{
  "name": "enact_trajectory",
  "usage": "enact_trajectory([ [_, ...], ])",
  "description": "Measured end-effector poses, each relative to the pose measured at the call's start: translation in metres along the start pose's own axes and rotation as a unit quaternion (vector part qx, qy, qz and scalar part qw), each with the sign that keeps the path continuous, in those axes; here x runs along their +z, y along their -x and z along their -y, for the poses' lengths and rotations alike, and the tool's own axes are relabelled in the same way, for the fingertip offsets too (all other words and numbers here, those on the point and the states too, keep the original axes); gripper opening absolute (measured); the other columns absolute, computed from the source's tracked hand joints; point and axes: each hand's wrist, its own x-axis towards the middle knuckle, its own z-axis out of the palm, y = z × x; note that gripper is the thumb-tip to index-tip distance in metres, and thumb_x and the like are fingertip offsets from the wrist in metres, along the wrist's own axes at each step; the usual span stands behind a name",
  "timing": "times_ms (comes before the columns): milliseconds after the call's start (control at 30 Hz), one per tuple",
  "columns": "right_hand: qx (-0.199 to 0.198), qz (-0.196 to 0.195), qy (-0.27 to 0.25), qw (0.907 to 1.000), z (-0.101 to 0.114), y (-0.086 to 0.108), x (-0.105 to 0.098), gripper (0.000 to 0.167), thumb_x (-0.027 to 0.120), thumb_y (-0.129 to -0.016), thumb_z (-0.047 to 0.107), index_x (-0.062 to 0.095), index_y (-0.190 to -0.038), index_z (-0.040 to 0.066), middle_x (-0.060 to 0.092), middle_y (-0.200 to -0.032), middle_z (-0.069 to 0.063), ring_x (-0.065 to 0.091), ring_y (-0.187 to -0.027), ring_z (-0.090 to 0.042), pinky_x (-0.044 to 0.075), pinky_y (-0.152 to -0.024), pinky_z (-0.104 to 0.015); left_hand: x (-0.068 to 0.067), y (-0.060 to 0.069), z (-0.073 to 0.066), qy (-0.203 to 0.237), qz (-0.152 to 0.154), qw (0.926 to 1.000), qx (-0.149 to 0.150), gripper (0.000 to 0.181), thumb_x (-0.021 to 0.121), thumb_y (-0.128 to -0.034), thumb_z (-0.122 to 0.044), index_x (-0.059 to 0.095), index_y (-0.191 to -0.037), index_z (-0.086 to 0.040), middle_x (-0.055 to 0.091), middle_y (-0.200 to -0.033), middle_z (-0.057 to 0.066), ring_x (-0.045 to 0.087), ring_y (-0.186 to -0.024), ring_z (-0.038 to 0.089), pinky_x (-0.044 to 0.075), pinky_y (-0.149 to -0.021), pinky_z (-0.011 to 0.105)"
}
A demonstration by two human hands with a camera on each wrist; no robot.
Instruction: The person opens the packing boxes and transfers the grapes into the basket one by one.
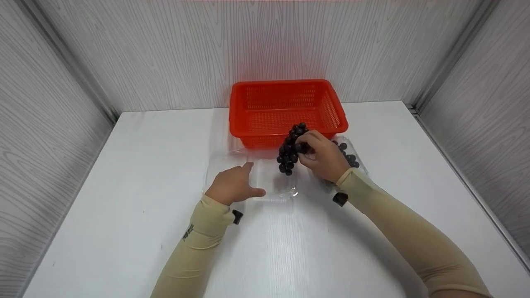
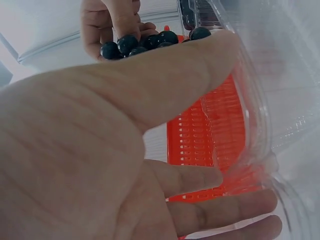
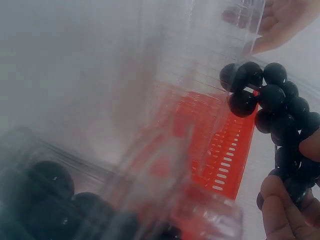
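One dark bunch of grapes [image 1: 286,155] is hanging from the person's right hand [image 1: 325,155] in the head view, overlapping the near side of a red basket [image 1: 256,135] and part of some clear plastic packaging [image 1: 271,196]. The right grip is pinching the bunch between thumb and fingers; the left hand [image 1: 232,184] is spreading its thumb and fingers by the packaging, grasping nothing. Other grapes [image 1: 351,159] are lying in the right part of the packaging, partly behind the right hand, so the work is looking part-done: one bunch is up, more are remaining. The basket is showing only red mesh inside. Its far rim is standing close to the back wall [image 1: 165,49], while the white worktop [image 1: 265,248] is spreading left, right and frontward, giving the arms most room there.

In the left wrist view, a clear plastic edge is running beside the left hand's straight fingers; I cannot tell whether they are touching it. The bunch is showing beyond the thumb.

In the right wrist view, the right fingers are pressing on the bunch, and blurred plastic is crossing before the basket, an edge possibly hindering movement.
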Motion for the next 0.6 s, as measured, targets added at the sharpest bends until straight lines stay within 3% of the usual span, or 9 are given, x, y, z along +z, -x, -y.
enact_trajectory([
  [133, 0.005, -0.012, -0.009, 0.9999, -0.003, -0.002, -0.002, 0.024, 0.071, -0.095, 0.010, 0.068, -0.119, 0.011, 0.063, -0.117, -0.004, 0.061, -0.095, -0.018, 0.058, -0.084, -0.031, 0.001, 0.000, -0.001, -0.005, -0.002, 1.0000, 0.008, 0.087, 0.080, -0.0863, -0.049, 0.045, -0.156, -0.011, 0.062, -0.143, 0.015, 0.060, -0.129, 0.032, 0.047, -0.109, 0.049],
  [600, 0.010, -0.067, -0.034, 0.9971, -0.011, -0.015, -0.013, 0.025, 0.070, -0.095, 0.009, 0.065, -0.120, 0.010, 0.063, -0.118, -0.006, 0.060, -0.092, -0.017, 0.057, -0.082, -0.032, 0.003, 0.001, -0.002, -0.016, -0.012, 0.9997, 0.010, 0.084, 0.079, -0.0864, -0.048, 0.048, -0.153, -0.007, 0.065, -0.137, 0.016, 0.064, -0.122, 0.032, 0.050, -0.104, 0.049],
])
